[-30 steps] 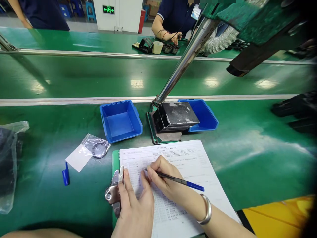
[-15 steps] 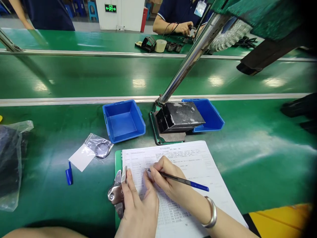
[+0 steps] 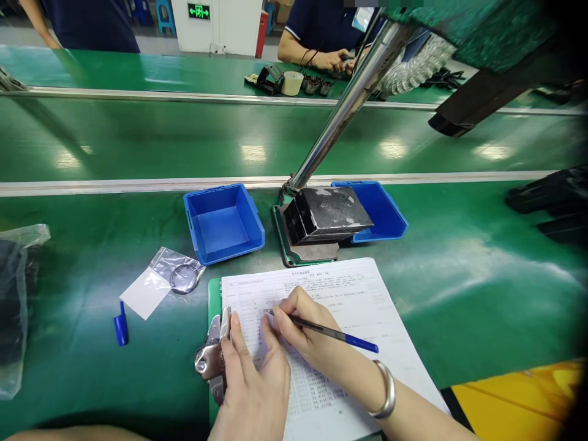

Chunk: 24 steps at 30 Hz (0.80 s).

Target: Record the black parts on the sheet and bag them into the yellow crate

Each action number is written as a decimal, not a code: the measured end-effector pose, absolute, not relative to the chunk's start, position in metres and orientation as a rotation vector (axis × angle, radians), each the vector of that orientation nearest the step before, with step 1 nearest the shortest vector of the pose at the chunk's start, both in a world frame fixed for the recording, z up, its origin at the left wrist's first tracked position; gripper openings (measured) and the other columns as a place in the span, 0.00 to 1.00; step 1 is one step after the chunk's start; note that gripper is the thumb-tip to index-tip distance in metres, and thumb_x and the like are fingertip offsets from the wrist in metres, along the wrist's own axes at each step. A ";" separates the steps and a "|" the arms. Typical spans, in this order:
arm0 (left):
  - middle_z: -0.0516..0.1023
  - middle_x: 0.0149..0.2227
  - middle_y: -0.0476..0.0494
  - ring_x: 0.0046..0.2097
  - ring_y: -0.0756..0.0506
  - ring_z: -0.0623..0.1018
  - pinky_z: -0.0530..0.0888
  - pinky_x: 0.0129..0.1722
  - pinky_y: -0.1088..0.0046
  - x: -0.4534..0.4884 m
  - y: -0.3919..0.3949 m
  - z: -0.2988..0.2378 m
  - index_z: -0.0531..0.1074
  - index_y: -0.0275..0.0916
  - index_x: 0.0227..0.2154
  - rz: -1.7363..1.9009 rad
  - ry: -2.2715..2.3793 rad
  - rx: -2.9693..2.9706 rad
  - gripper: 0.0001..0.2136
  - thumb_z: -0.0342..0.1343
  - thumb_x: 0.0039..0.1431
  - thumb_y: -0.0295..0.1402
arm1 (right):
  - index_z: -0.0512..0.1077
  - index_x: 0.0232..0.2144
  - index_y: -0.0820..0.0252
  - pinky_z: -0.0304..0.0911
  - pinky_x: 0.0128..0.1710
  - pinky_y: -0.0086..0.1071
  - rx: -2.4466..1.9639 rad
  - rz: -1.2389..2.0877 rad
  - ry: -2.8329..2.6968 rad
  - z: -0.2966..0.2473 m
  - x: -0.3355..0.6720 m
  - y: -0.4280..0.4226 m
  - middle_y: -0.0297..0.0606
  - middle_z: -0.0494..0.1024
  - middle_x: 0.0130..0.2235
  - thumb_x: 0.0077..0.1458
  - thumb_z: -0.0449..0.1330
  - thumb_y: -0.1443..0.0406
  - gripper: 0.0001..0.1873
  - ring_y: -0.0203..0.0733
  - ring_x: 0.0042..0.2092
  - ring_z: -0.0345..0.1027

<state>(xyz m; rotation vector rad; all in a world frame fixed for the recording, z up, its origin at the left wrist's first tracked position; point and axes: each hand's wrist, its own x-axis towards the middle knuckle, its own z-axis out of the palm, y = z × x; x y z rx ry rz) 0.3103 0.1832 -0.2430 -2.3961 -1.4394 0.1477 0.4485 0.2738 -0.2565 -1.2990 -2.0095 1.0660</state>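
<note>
In the head view, a printed form (image 3: 353, 294) lies on a green clipboard (image 3: 214, 300) with a metal clip (image 3: 210, 360) at its left edge. My right hand (image 3: 305, 321) is closed round a pen (image 3: 331, 332) with a blue end, its tip on the upper left of the sheet. My left hand (image 3: 257, 383) rests flat beside the clip, fingers stretched over the paper, holding nothing. The blue pen cap (image 3: 120, 326) lies apart on the table, left of the clipboard.
Behind the clipboard stand a blue bin (image 3: 225, 223) and a metal stand (image 3: 328, 214), which partly hides another blue bin (image 3: 386, 211). A plastic bag with a dark ring (image 3: 184, 278) and a white card (image 3: 146, 293) lie left. Across the bench, a co-worker's hands (image 3: 335, 61) handle something small.
The whole view has shifted slightly, so things appear a little further left. The pen tip stays near the same place on the form, and both hands keep their pose.
</note>
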 end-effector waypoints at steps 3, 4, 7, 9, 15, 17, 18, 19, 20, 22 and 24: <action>0.66 0.58 0.32 0.53 0.20 0.72 0.72 0.46 0.45 0.311 0.183 -0.243 0.71 0.37 0.55 0.138 -1.449 -2.388 0.23 0.54 0.59 0.40 | 0.59 0.28 0.55 0.57 0.25 0.29 -1.300 1.052 -2.009 -0.258 0.450 0.274 0.29 0.68 0.23 0.64 0.51 0.59 0.12 0.33 0.24 0.62; 0.66 0.58 0.32 0.53 0.19 0.72 0.72 0.46 0.45 0.311 0.183 -0.243 0.71 0.37 0.55 0.137 -1.451 -2.389 0.22 0.54 0.59 0.40 | 0.58 0.28 0.55 0.58 0.25 0.29 -1.306 1.055 -2.011 -0.258 0.451 0.274 0.29 0.68 0.23 0.64 0.51 0.58 0.12 0.34 0.24 0.62; 0.66 0.57 0.32 0.53 0.19 0.72 0.72 0.47 0.44 0.311 0.183 -0.243 0.71 0.37 0.55 0.146 -1.450 -2.396 0.22 0.53 0.60 0.40 | 0.58 0.28 0.54 0.58 0.26 0.30 -1.341 1.078 -2.016 -0.259 0.452 0.273 0.30 0.69 0.23 0.64 0.50 0.58 0.13 0.35 0.24 0.63; 0.66 0.58 0.32 0.53 0.20 0.73 0.72 0.47 0.44 0.311 0.183 -0.243 0.71 0.37 0.55 0.157 -1.443 -2.399 0.22 0.53 0.59 0.40 | 0.58 0.29 0.54 0.59 0.26 0.31 -1.353 1.080 -2.024 -0.259 0.452 0.273 0.30 0.69 0.23 0.64 0.50 0.58 0.12 0.35 0.24 0.63; 0.64 0.59 0.29 0.53 0.18 0.72 0.72 0.47 0.44 0.310 0.183 -0.243 0.70 0.34 0.56 0.151 -1.424 -2.401 0.25 0.54 0.58 0.39 | 0.58 0.28 0.54 0.59 0.25 0.30 -1.337 1.078 -1.985 -0.258 0.450 0.271 0.29 0.69 0.22 0.63 0.51 0.59 0.11 0.34 0.24 0.63; 0.64 0.59 0.29 0.53 0.18 0.72 0.71 0.48 0.43 0.310 0.183 -0.243 0.69 0.34 0.56 0.150 -1.417 -2.397 0.25 0.54 0.57 0.39 | 0.57 0.28 0.54 0.59 0.25 0.29 -1.320 1.057 -1.972 -0.258 0.450 0.271 0.29 0.69 0.22 0.63 0.52 0.60 0.11 0.34 0.23 0.62; 0.65 0.59 0.29 0.53 0.19 0.72 0.71 0.48 0.43 0.310 0.183 -0.243 0.69 0.34 0.56 0.154 -1.415 -2.395 0.25 0.54 0.57 0.39 | 0.58 0.28 0.54 0.59 0.25 0.29 -1.312 1.046 -1.966 -0.258 0.450 0.271 0.29 0.69 0.22 0.63 0.52 0.60 0.11 0.34 0.23 0.62; 0.65 0.59 0.29 0.53 0.19 0.72 0.71 0.48 0.43 0.310 0.183 -0.243 0.70 0.34 0.56 0.159 -1.414 -2.393 0.25 0.54 0.58 0.39 | 0.58 0.28 0.54 0.59 0.25 0.29 -1.310 1.037 -1.963 -0.258 0.450 0.271 0.29 0.68 0.22 0.63 0.52 0.60 0.11 0.33 0.23 0.62; 0.65 0.59 0.30 0.53 0.19 0.72 0.72 0.48 0.44 0.310 0.183 -0.243 0.70 0.35 0.56 0.164 -1.416 -2.391 0.24 0.54 0.58 0.39 | 0.58 0.28 0.54 0.58 0.25 0.29 -1.312 1.029 -1.964 -0.258 0.451 0.271 0.29 0.68 0.22 0.63 0.52 0.60 0.11 0.33 0.23 0.62; 0.65 0.59 0.30 0.53 0.20 0.73 0.72 0.47 0.44 0.310 0.183 -0.242 0.70 0.36 0.56 0.168 -1.421 -2.394 0.24 0.54 0.58 0.39 | 0.58 0.28 0.54 0.58 0.24 0.28 -1.322 1.018 -1.975 -0.259 0.451 0.271 0.28 0.68 0.21 0.63 0.52 0.60 0.11 0.33 0.22 0.61; 0.66 0.58 0.31 0.53 0.20 0.73 0.72 0.46 0.44 0.310 0.183 -0.242 0.70 0.37 0.56 0.165 -1.424 -2.403 0.23 0.54 0.58 0.39 | 0.58 0.28 0.54 0.57 0.24 0.28 -1.325 0.998 -1.995 -0.259 0.451 0.271 0.28 0.68 0.21 0.63 0.52 0.61 0.11 0.33 0.22 0.61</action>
